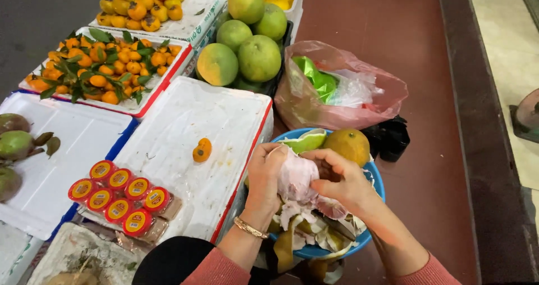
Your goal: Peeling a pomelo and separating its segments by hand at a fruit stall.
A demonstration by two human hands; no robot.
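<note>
My left hand (265, 173) and my right hand (341, 179) both grip a peeled pink pomelo (296, 178) over a blue bowl (375, 179). The left hand cups the fruit from the left; the right hand's fingers pinch its pale skin from the right. Peel scraps (314, 231) fill the bowl beneath the fruit. A whole yellow-green pomelo (348, 146) and a green peel piece (306, 141) rest at the bowl's far side. A gold bracelet (250, 228) circles my left wrist.
White foam box lids (185, 128) sit left, one bearing a small orange fruit (201, 150). Round red-lidded packs (120, 198) lie near. Leafy tangerines (101, 66), persimmons (140, 5), large green pomelos (247, 44) stand behind. A pink plastic bag (337, 88) lies right on the red floor.
</note>
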